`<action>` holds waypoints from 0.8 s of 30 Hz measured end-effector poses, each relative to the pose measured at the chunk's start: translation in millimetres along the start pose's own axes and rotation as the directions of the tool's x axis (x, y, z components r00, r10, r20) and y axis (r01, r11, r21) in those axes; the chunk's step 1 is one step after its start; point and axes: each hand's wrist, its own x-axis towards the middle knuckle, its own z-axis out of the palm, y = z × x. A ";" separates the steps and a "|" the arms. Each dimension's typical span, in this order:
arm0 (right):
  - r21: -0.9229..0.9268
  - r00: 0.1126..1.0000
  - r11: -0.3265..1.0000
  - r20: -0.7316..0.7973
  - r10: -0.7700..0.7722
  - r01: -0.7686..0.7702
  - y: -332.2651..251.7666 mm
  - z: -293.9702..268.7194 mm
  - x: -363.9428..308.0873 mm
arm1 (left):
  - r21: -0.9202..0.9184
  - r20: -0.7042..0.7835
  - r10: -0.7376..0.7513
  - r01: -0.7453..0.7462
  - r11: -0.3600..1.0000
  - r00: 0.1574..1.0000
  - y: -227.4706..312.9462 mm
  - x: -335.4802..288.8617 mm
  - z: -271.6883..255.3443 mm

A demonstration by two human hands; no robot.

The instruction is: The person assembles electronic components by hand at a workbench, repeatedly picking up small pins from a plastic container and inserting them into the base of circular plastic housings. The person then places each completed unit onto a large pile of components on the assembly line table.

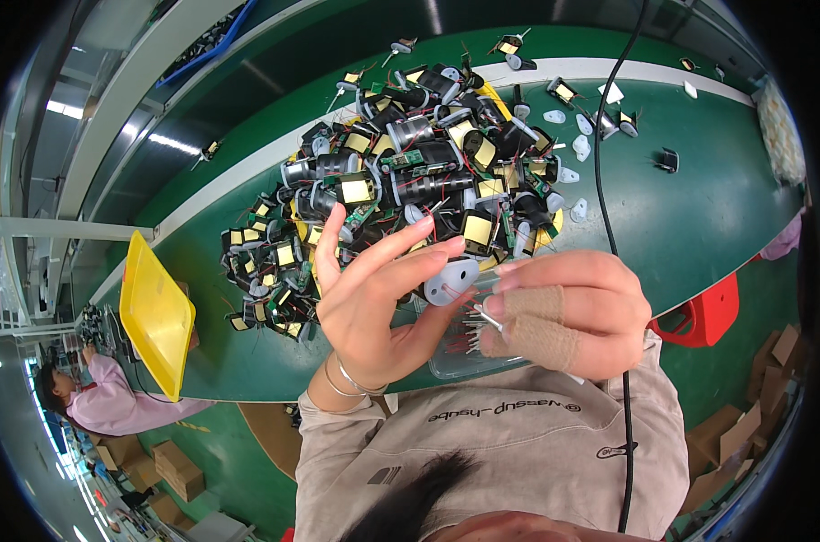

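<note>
My left hand holds a light grey teardrop-shaped plastic cap between thumb and fingers; dark holes show in its face, and thin red wires run beside it. The other fingers of that hand are spread. Close by on the right, my right hand, with tan tape around its fingers, pinches a small thin white stick-like piece. Under the hands lies a clear tray with fine wires or pins over it, partly hidden. Beyond them rises a heap of small black cylindrical assemblies with yellow pads, green boards and wires.
Loose grey caps lie right of the heap on the green table. A black cable hangs across the right side. A tilted yellow tray stands left. A person in pink sits beyond it; a red stool is at right.
</note>
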 end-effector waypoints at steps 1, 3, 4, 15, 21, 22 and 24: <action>0.000 1.000 1.000 0.006 0.004 -0.004 0.2 -0.3 -0.3 | -0.004 0.007 -0.004 0.004 1.000 1.000 0.0 0.2 0.0; 0.011 1.000 1.000 -0.003 0.005 -0.005 2.0 0.2 -1.4 | -0.018 0.012 -0.003 0.004 1.000 1.000 -1.1 0.3 0.2; 0.024 1.000 1.000 -0.011 0.006 -0.005 3.0 0.6 -1.6 | -0.030 0.016 -0.005 0.005 1.000 1.000 -1.8 0.5 0.4; 0.037 0.996 0.996 -0.007 0.084 -0.084 1.7 1.7 -1.1 | -0.050 0.012 -0.016 0.017 0.999 1.000 -2.6 -0.1 0.4; -0.002 0.994 0.994 -0.005 0.105 -0.105 -2.0 0.5 -0.9 | -0.003 -0.019 0.009 -0.009 1.000 1.000 -2.6 -0.7 1.3; -0.017 0.995 0.994 -0.006 0.104 -0.104 -2.2 0.5 -1.2 | 0.008 -0.025 0.007 -0.007 1.000 1.000 -2.9 -0.8 1.6; -0.045 0.996 0.995 -0.012 0.084 -0.085 -2.9 1.4 -0.9 | 0.026 -0.036 0.019 -0.018 1.000 0.999 -3.4 -0.9 1.8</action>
